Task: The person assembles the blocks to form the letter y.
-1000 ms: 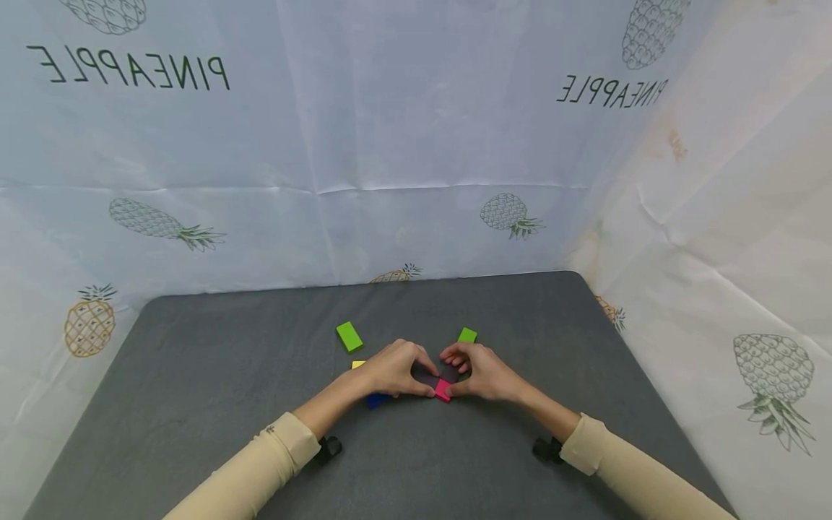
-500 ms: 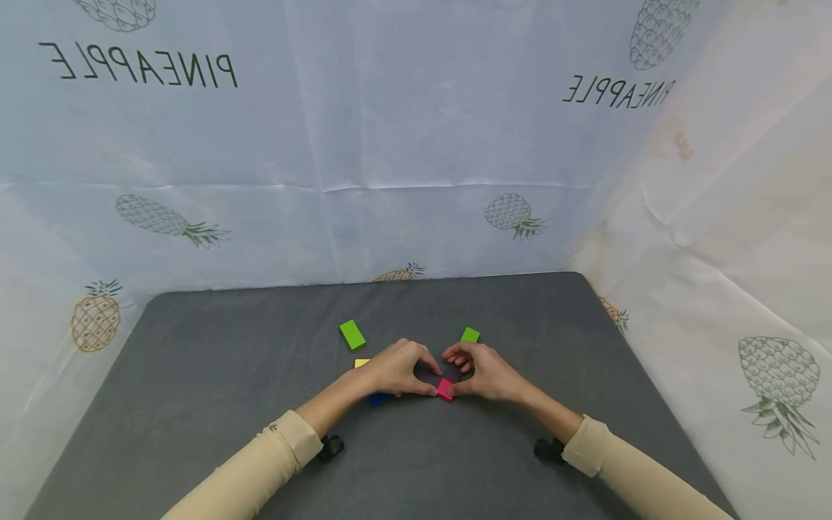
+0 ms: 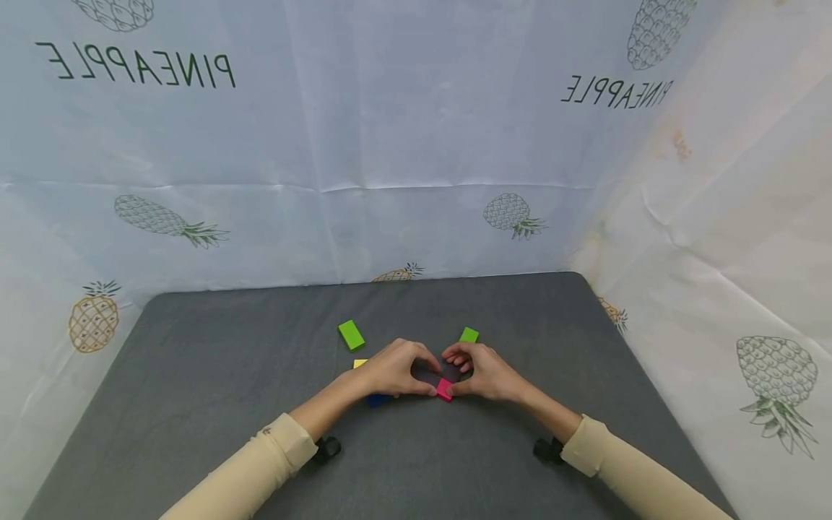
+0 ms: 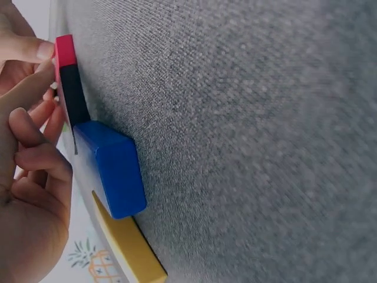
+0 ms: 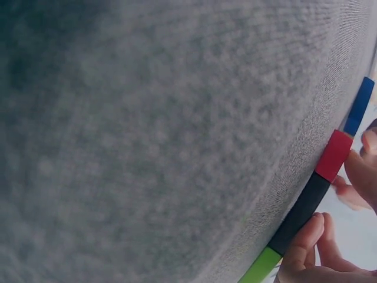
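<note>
In the head view, a pinkish-red block (image 3: 445,390) lies on the dark table between both thumbs. My left hand (image 3: 392,370) pinches it, thumb at its near left side and index finger at its far corner. Dark blocks adjoin it, one (image 3: 425,374) inside the left hand's curve and another black block (image 5: 300,215) running right. My right hand (image 3: 490,374) holds that right-hand black block, with its thumb close to the red one and fingers curled on the far side. A blue block (image 4: 118,171) and a yellow block (image 4: 126,242) lie under and beside the left hand.
A green block (image 3: 469,335) continues the right-hand row beyond the right fingers. Another green block (image 3: 352,336) lies apart at the left. Grey fabric covers the table (image 3: 214,375); a pineapple-print curtain (image 3: 416,130) hangs behind and at the sides.
</note>
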A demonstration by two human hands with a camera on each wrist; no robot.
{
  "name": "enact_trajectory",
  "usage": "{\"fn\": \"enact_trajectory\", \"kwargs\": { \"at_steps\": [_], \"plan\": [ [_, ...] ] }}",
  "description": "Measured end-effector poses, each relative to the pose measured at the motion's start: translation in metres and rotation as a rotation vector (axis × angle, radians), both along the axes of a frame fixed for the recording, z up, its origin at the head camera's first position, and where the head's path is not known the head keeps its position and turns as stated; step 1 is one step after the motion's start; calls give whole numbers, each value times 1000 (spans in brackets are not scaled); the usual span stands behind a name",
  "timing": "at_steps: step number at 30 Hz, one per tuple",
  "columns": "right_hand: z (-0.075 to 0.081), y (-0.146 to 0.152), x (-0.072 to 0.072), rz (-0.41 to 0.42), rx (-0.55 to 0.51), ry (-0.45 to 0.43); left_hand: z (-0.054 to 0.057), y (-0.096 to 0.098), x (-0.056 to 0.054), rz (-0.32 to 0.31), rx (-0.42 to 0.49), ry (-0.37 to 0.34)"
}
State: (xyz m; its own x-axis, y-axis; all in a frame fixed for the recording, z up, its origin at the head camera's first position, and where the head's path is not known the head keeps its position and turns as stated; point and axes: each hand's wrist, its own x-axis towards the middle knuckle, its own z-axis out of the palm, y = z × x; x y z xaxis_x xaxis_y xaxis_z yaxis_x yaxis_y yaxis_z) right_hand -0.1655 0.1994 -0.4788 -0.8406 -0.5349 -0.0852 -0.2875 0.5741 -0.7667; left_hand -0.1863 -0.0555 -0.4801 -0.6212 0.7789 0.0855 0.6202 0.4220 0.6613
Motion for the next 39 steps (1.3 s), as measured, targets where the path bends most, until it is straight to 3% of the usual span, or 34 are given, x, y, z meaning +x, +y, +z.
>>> {"fn": "enact_trajectory", "kwargs": {
  "at_steps": [4,8,15,24,31,39],
  "plan": [
    [0,0,0,1,3,3,2,-7,2,32,54,-4],
    [1,0,-1,-5,1,-8,3,-19,6,102,66,11],
    [1,-1,1,-11,-6,-8,6,-42,18,218,33,36],
    [0,1,4,-8,-15,10,2,-62,35,305,-13,96],
    [-1,1,4,-6,-14,16,3,-83,29,333,11,124],
    [-1,0,4,-9,-6,12,-6,-98,20,338,-15,124]
  ]
}}
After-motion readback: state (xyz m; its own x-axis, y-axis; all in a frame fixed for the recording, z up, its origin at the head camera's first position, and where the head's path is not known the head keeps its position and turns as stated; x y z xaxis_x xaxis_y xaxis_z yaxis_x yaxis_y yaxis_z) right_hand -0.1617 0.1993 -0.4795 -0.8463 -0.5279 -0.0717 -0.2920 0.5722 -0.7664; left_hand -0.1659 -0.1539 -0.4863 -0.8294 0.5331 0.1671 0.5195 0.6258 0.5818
